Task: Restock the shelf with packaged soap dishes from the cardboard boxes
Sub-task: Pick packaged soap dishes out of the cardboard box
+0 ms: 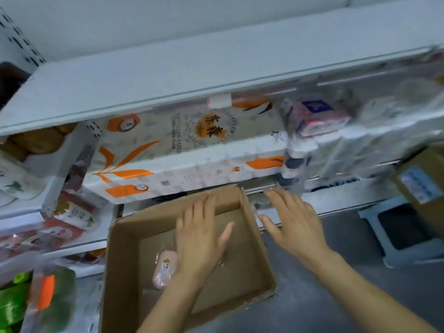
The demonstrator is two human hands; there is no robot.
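Reaching into the cardboard box [254, 236]: left hand [200, 239] spread above the pink soap dish [164, 269], likely to grab it. Right hand [292, 222] spread beside the box, holding nothing.

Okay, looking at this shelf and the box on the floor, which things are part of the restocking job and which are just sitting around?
Part of the job:
- open cardboard box
- pink packaged soap dish lying inside it
- shelf behind the box
- left hand over the box, right hand beside it, both open

Just sitting around:
- toilet paper pack
- blue stool
- second box at right
- green packets
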